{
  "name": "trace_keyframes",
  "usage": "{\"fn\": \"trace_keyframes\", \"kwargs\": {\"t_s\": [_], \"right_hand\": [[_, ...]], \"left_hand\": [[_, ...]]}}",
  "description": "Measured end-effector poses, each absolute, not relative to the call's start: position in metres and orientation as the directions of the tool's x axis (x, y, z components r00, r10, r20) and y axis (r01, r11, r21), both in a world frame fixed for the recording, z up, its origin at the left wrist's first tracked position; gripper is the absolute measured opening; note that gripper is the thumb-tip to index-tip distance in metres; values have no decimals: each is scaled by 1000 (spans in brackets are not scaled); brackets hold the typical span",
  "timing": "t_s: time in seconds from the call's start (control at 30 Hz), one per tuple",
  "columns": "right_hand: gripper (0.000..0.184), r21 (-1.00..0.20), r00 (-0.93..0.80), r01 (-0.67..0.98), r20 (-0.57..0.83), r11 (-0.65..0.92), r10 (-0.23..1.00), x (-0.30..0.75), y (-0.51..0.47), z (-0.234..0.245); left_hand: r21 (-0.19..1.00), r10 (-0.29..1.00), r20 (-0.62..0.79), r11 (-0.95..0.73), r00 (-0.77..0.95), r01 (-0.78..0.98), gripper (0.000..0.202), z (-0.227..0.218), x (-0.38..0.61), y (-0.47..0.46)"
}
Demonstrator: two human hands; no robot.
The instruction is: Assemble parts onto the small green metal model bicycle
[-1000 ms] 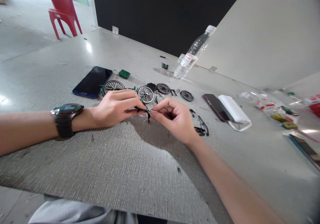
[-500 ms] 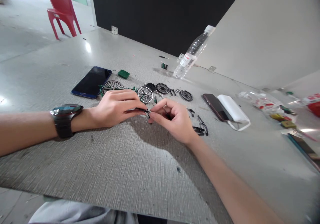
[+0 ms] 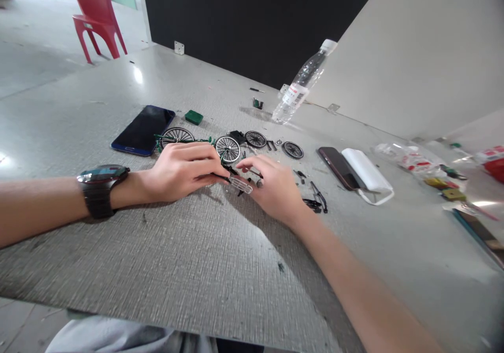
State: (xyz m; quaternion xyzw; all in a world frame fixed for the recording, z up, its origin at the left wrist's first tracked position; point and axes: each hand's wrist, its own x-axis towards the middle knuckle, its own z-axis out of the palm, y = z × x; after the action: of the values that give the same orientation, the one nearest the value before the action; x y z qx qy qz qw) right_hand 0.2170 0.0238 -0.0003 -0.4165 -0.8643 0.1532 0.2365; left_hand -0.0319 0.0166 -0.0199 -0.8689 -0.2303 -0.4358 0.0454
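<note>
A: What is the left hand (image 3: 183, 170) doing in the head view?
B: Its fingertips are pinching a thin black part (image 3: 220, 175), closed on it.
A: And the right hand (image 3: 271, 185)?
B: It is lying flat, fingers loose and apart, beside a small silver rack (image 3: 240, 185) lying between both hands. Spoked wheels (image 3: 228, 148) are sitting just beyond the fingertips.

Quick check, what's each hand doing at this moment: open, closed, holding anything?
Left hand: closed, fingertips pinching a small black part.
Right hand: loosely curled, palm down on the table, by a small silver rack piece; grip cannot be told.
</note>
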Motion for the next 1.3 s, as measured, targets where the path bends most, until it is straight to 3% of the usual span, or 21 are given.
{"fn": "trace_keyframes", "kwargs": {"t_s": [0.13,0.3,0.43,0.73,0.97,1.1,1.3], "right_hand": [[18,-404,-536,712,215,574,816,218,25,-1],[14,-418,-459,769,165,483,873,219,29,-1],[14,-422,-394,790,205,444,896,219,28,0],[20,-529,-362,613,471,586,804,218,16,6],[24,-682,-345,476,435,555,831,214,9,12],[24,-697,-304,463,455,547,837,215,10,15],[22,-707,-421,445,376,549,825,215,13,13]], "left_hand": [[108,340,766,-905,546,412,16,-21,-33,17],[130,349,759,-908,550,398,15,-20,-32,15],[107,339,759,-907,556,407,16,-21,-31,15],[118,377,772,-876,512,468,16,-20,-30,15],[102,363,788,-874,498,475,14,-19,-32,15],[104,358,800,-873,482,477,13,-19,-32,15],[115,344,826,-879,447,463,15,-17,-31,13]]}}
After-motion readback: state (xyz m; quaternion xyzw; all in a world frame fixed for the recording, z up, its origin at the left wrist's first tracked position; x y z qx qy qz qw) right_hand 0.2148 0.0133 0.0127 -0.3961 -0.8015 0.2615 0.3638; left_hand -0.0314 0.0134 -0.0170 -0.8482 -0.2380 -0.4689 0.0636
